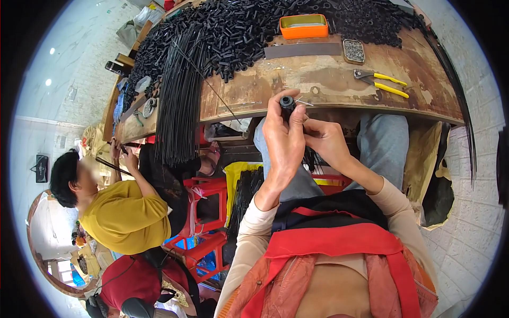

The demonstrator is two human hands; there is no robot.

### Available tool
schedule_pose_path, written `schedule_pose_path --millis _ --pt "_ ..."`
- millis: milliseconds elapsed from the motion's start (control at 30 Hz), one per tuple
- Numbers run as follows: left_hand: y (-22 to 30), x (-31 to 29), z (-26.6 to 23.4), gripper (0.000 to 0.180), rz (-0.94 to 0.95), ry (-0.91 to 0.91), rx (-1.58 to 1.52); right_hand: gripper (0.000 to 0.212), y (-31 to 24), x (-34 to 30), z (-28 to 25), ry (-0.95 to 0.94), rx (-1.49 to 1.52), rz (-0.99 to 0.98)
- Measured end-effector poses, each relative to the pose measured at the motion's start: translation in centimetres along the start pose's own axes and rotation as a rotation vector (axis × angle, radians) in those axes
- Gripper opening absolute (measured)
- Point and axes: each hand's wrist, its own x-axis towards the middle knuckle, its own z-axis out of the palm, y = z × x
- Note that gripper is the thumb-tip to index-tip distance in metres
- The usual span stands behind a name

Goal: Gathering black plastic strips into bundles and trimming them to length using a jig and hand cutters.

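Observation:
My left hand [283, 135] is wrapped around a short black plastic tube [287, 102], its round hollow end turned up toward me. Thin silvery wire-like pieces [304, 101] stick out beside the left thumb. Close against it, my right hand [327, 142] has its fingers pinched together, partly behind the left hand; what they hold, if anything, is hidden. Both hands are just off the near edge of the worn wooden table [313, 87], above my lap. Pliers with yellow handles [380, 83] lie on the table to the right.
A heap of black tubes [228, 42] covers the table's far side. Long thin black rods [183, 100] hang over the edge at left. An orange box [304, 27] and a small tray of metal bits [353, 51] stand behind. A co-worker in yellow [124, 214] sits left, near red stools [207, 209].

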Motion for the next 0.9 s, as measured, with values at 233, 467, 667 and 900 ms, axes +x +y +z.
schedule_pose_path --millis 233,467,667,900 --pt "-1.9 0.9 -1.5 0.024 -0.067 0.027 0.137 0.008 0.3 0.1 -5.1 -0.083 -0.718 -0.372" --pt "-2.5 1.0 -2.5 0.021 -0.018 0.054 0.155 0.036 2.6 2.7 -18.1 0.254 -1.288 -0.378" --pt "0.0 0.7 -3.8 0.029 -0.098 -0.242 -0.063 0.046 5.9 5.0 -22.1 0.017 -1.083 -0.155" --pt "1.2 -1.6 -4.4 0.022 -0.112 -0.437 -0.252 0.031 1.6 1.0 -17.6 0.109 0.103 0.107"
